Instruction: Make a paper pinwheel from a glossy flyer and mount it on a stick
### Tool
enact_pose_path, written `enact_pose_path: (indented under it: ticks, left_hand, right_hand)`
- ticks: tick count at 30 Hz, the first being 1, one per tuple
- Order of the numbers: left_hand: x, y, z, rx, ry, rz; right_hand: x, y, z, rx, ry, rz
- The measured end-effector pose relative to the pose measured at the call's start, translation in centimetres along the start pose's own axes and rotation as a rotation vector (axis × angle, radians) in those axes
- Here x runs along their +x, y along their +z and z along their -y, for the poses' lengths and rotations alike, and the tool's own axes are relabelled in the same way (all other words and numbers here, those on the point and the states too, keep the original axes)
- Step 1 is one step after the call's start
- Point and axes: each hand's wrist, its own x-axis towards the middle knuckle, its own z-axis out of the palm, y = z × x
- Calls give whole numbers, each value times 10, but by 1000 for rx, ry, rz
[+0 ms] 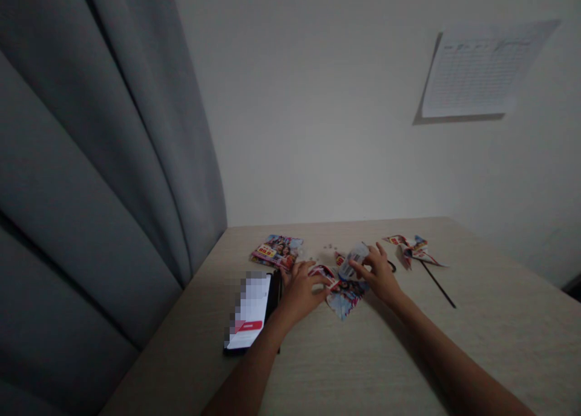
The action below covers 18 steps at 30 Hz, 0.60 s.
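Note:
My right hand grips a small clear plastic tub with a printed label, tilted above the table. Under and beside the tub lies a partly folded sheet of colourful printed paper, with some of its flaps raised. At the left edge of this paper is my left hand, palm down with its fingers apart; whether its fingertips press on anything is hard to see. A few tiny pieces are scattered on the table just beyond the paper.
A finished paper pinwheel on a black stick lies at the right. Printed paper rests at the back left. A lit phone lies by my left forearm. Beyond the table stand a wall and a grey curtain.

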Motion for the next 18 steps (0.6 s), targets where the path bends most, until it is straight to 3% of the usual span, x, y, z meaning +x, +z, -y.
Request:
enact_pose_path:
  ticks: [9, 18]
  left_hand:
    - [0, 0, -1, 11, 5, -5]
    - [0, -1, -4, 2, -6, 0]
  right_hand:
    - [0, 6, 8, -2, -22, 24]
    - [4, 9, 21, -178, -44, 77]
